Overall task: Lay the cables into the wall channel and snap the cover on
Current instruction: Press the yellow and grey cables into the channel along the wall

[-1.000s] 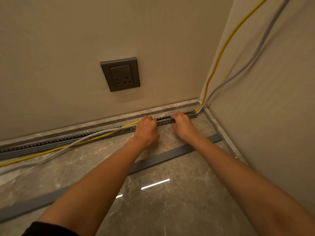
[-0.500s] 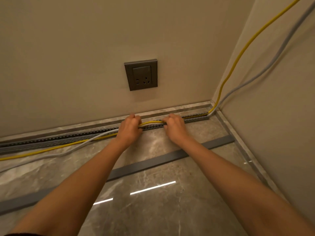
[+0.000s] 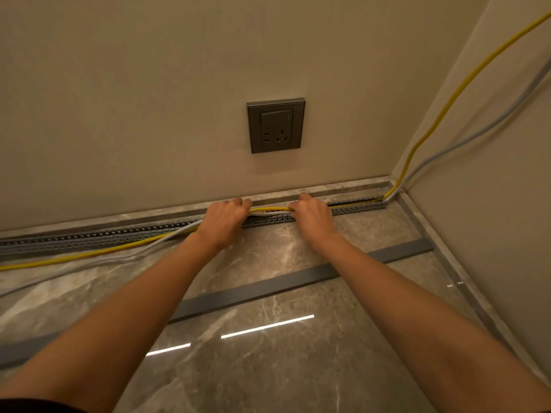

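Yellow round cable (image 3: 269, 208) and thin pale grey cable (image 3: 167, 236) run together along the long grey slotted plastic channel (image 3: 354, 207) at the bottom of the wall, in the middle of the frame. They look light and bendy, a bit springy, so they may pop back out. Both hands are best kept close together on them. The left hand (image 3: 222, 222) and right hand (image 3: 313, 217) are curled around both cables just above the channel. Nearer, low in the frame, the long flat grey cover strip (image 3: 253, 293) lies loose on the shiny stone floor (image 3: 268, 368).
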`<state>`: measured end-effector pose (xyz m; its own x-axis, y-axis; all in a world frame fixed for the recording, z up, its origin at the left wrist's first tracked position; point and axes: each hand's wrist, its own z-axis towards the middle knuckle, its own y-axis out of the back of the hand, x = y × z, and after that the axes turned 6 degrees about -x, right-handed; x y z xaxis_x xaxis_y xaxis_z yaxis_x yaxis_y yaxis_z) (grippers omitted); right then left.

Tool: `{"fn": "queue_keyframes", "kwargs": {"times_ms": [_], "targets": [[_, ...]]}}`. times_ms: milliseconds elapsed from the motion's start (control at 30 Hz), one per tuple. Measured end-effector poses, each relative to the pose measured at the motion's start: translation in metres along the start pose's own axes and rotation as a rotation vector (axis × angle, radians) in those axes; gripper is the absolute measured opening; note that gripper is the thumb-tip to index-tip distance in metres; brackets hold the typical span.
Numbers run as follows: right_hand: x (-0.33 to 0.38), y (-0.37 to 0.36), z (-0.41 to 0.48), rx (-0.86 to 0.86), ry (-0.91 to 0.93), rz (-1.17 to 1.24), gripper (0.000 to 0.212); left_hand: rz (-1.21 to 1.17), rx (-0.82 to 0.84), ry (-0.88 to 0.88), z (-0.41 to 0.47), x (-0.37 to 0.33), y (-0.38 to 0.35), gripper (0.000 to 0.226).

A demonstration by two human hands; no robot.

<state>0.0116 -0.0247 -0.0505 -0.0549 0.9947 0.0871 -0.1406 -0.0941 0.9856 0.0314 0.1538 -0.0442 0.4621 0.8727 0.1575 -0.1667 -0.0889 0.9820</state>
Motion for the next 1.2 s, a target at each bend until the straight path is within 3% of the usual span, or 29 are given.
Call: {"fn": "queue_keyframes", "kwargs": {"times_ms": [367, 667, 1000, 1100, 1200], "targets": [[0.002, -0.006, -0.005, -0.007, 0.006, -0.022, 0.033, 0.043, 0.041, -0.151, 0.006, 0.001, -0.008, 0.026], [-0.003, -0.01, -0.012, -0.007, 0.011, 0.056, 0.034, -0.271, -0.133, 0.026, 0.013, -0.014, -0.012, 0.016], [-0.003, -0.019, -0.012, -0.019, 0.054, 0.08, 0.032, 0.131, 0.026, -0.285, 0.011, -0.017, -0.003, 0.024], [-0.002, -0.018, -0.013, -0.001, 0.06, 0.083, 0.033, 0.211, -0.055, -0.398, 0.001, -0.016, 0.004, 0.014], [-0.005, -0.016, -0.015, 0.008, 0.076, 0.086, 0.035, 0.222, -0.143, -0.426, -0.006, -0.02, 0.002, 0.022]]}}
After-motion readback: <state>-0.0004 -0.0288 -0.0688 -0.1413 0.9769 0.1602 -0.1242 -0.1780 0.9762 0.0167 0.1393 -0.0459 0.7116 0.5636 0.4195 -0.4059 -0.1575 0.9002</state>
